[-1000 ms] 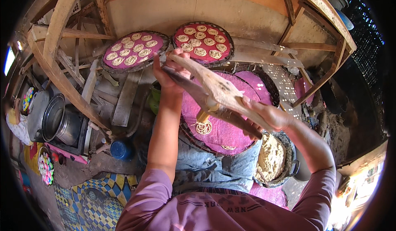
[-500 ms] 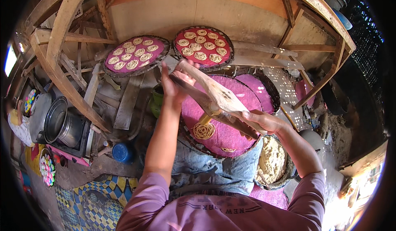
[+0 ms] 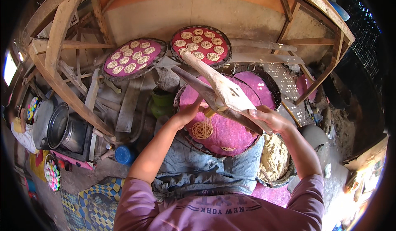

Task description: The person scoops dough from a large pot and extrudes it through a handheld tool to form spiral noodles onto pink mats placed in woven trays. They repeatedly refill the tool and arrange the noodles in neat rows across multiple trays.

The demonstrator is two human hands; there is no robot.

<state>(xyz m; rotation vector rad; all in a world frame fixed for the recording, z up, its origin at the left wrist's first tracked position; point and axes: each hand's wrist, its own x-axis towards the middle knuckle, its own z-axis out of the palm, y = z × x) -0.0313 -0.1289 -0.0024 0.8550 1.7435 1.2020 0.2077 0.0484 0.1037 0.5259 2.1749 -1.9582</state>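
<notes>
Roughly, taking the near pink-lined tray [image 3: 231, 128] on the person's lap as landmark and going left to right: far left of it sat a steel pot [image 3: 62, 126] and a small tray of coloured sweets [image 3: 51, 174], with a blue lid [image 3: 123, 154] lower down nearer the tray. Beyond it, up left, a round tray of noodle coils [image 3: 134, 58] rested on timber; straight beyond it was a second filled tray [image 3: 201, 44]. The left hand [image 3: 187, 112] sat at the tray's left rim, fingers curled closed around the lower dark arm of the wooden press [image 3: 220, 91]. The press hung tilted over the tray, its two long arms pointing up and away, a brass cylinder at the hinge. One fresh noodle coil [image 3: 202, 128] lay on the pink cloth just under the cylinder. The right hand [image 3: 266, 119], over the tray's right side, had fingers wrapped shut on the pale upper arm. Judged: the press looked stiff, fairly heavy, dusty with flour so maybe slick; best held far out on both arms for leverage. The coil looked soft, wet, very fragile; better left untouched, moved by the tray rim. Right of the tray sat a basket of dough [image 3: 274, 157] and another pink tray [image 3: 260, 84] behind.
</notes>
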